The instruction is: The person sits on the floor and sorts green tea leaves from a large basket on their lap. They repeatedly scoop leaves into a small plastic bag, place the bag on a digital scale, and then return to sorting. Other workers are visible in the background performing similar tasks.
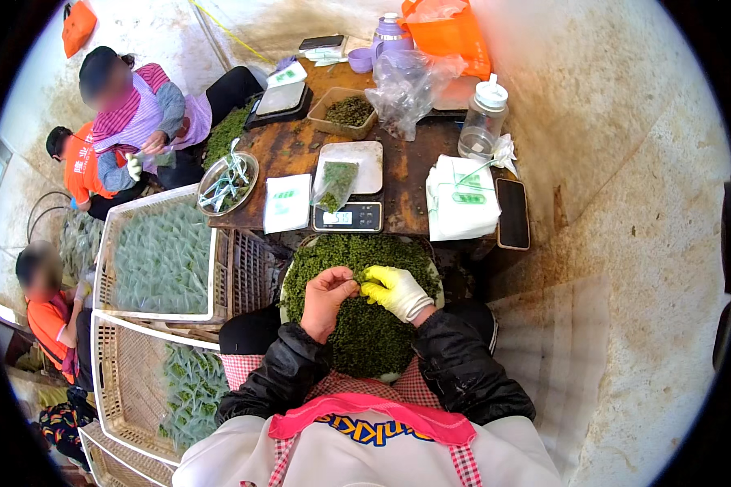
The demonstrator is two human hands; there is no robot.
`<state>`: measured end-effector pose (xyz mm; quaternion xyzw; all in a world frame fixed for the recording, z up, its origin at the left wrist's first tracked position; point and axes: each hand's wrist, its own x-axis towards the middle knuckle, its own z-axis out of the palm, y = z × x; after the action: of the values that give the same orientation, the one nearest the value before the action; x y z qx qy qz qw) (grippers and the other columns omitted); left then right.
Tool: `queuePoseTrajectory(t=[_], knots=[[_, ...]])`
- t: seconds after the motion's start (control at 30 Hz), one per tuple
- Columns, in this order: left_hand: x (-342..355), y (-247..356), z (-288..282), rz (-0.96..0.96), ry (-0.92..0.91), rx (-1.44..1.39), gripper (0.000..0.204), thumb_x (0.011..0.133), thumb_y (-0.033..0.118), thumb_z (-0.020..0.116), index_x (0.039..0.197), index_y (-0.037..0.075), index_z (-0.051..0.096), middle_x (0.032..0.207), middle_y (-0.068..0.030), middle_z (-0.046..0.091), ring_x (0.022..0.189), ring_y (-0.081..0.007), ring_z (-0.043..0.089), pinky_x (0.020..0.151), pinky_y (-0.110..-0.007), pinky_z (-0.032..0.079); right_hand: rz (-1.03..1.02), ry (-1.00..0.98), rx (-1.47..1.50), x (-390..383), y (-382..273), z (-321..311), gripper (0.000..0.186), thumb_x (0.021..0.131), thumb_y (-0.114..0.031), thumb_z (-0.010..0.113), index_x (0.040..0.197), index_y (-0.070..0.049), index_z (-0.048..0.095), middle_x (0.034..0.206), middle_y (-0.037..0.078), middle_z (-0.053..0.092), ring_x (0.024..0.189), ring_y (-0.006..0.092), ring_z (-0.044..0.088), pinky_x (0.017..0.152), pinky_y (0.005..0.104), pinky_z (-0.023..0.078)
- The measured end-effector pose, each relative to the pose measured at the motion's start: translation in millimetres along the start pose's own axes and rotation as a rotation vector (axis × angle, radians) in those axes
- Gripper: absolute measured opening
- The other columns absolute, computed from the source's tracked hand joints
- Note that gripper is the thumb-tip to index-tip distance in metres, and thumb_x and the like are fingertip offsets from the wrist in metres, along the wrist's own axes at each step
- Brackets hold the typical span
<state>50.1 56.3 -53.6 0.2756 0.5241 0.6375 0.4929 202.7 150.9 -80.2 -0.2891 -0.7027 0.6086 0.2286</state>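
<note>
leaves (365, 325) being pinched by both hands | left hand (326, 299) bare, right hand (394, 290) gloved | pouch (333, 185) on scale (348, 216) ahead being part-filled | heap mostly left

Bare left hand (326, 299) and yellow-gloved right hand (394, 290) meet, fingertips pinched, over a round tray (430, 268) heaped with green tea leaves (365, 333) on the lap. Just beyond, on the wooden table (406, 183): digital scale (348, 216) carrying a clear pouch (333, 187) part-filled with leaves. White packet stack (461, 207) and dark phone (512, 213) sit right of the scale. 2 white crates (158, 260) of filled pouches at left.
</note>
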Motion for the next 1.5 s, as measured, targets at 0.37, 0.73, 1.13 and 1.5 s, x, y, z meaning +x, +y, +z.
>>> queuePoseTrajectory(t=[0.37, 0.73, 1.13, 1.5], knots=[[37, 29, -2, 0.335, 0.274, 0.289, 0.010, 0.081, -0.006, 0.064, 0.089, 0.000, 0.066, 0.078, -0.0048, 0.066, 0.069, -0.0115, 0.061, 0.068, -0.027, 0.050, 0.152, 0.220, 0.086, 3, 2, -5, 0.014, 0.087, -0.011, 0.064, 0.097, 0.000, 0.065, 0.079, 0.008, 0.067, 0.063, 0.0133, 0.062, 0.058, 0.0268, 0.050], [125, 52, -4, 1.167, 0.374, 1.689, 0.016, 0.072, 0.008, 0.061, 0.088, 0.011, 0.062, 0.099, -0.0055, 0.055, 0.093, -0.0279, 0.049, 0.086, -0.041, 0.034, 0.108, 0.125, 0.012, 1, -3, -5, 0.012, 0.090, -0.005, 0.061, 0.098, 0.001, 0.065, 0.081, 0.006, 0.066, 0.068, 0.0117, 0.062, 0.062, 0.0253, 0.052], [36, 21, 8, 0.749, 0.168, 0.981, 0.014, 0.082, 0.002, 0.065, 0.095, -0.001, 0.064, 0.091, -0.0150, 0.062, 0.082, -0.0344, 0.061, 0.072, -0.040, 0.050, 0.199, 0.037, 0.191, 0, -9, -2, 0.012, 0.088, -0.008, 0.062, 0.097, -0.001, 0.067, 0.081, 0.006, 0.067, 0.068, 0.0121, 0.062, 0.061, 0.0263, 0.051], [2, -22, 0, 0.024, 0.029, 0.364, 0.026, 0.089, 0.008, 0.067, 0.112, -0.003, 0.064, 0.090, -0.0075, 0.067, 0.081, -0.0135, 0.063, 0.070, -0.028, 0.051, 0.238, 0.035, 0.306, -2, -11, -2, 0.011, 0.091, -0.008, 0.061, 0.100, -0.002, 0.065, 0.082, 0.004, 0.066, 0.069, 0.0117, 0.062, 0.059, 0.0246, 0.049]])
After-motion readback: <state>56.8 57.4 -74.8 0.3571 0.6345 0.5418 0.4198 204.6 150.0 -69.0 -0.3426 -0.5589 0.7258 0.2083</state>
